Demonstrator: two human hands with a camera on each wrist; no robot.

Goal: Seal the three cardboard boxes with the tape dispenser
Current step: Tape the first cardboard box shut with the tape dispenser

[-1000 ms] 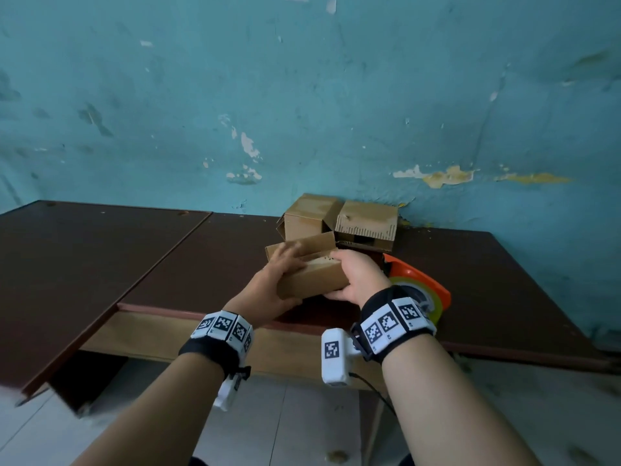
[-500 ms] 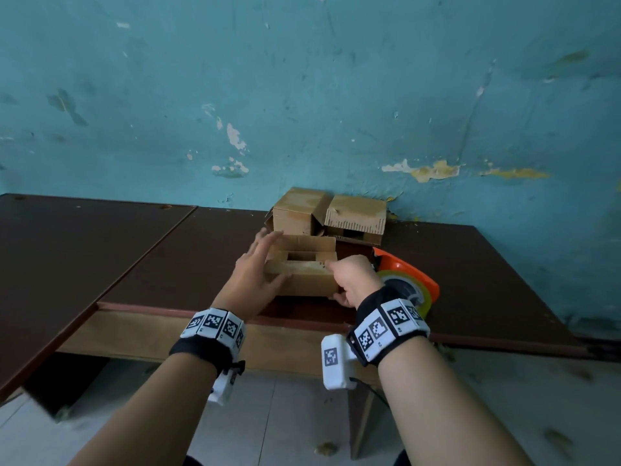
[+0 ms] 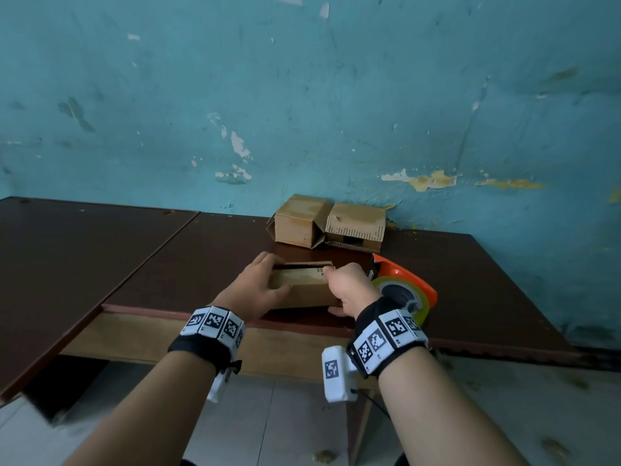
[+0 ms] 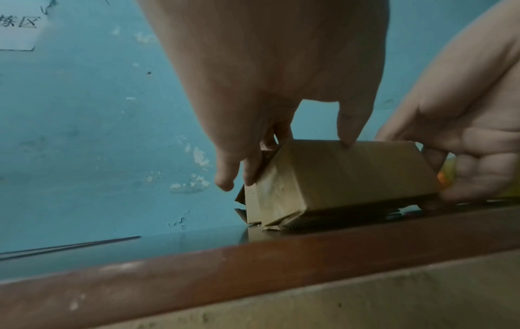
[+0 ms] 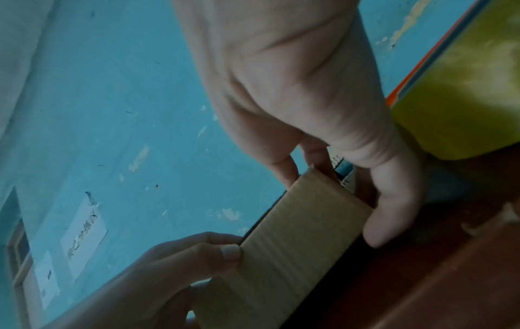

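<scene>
A small cardboard box [image 3: 304, 287] stands on the brown table [image 3: 470, 280] close to its front edge. My left hand [image 3: 258, 285] grips its left end, thumb on the near face and fingers over the top [image 4: 346, 138]. My right hand [image 3: 347, 287] grips the right end, thumb low by the table and fingers at the top corner [image 5: 394, 211]. The top flaps lie nearly flat, with a dark slit at the far edge. Two more cardboard boxes [image 3: 297, 218] [image 3: 356, 223] sit against the wall. The orange tape dispenser [image 3: 408, 285] with yellowish tape [image 5: 456, 89] lies just right of my right hand.
A teal wall [image 3: 302, 95] with peeling paint rises right behind the table. A second dark table [image 3: 67, 257] adjoins on the left. Tiled floor [image 3: 268, 425] shows below the table's front edge.
The box, held tilted above the table a second ago, now stands on it with its flaps folded down. Both hands moved from the sides onto its top and ends.
</scene>
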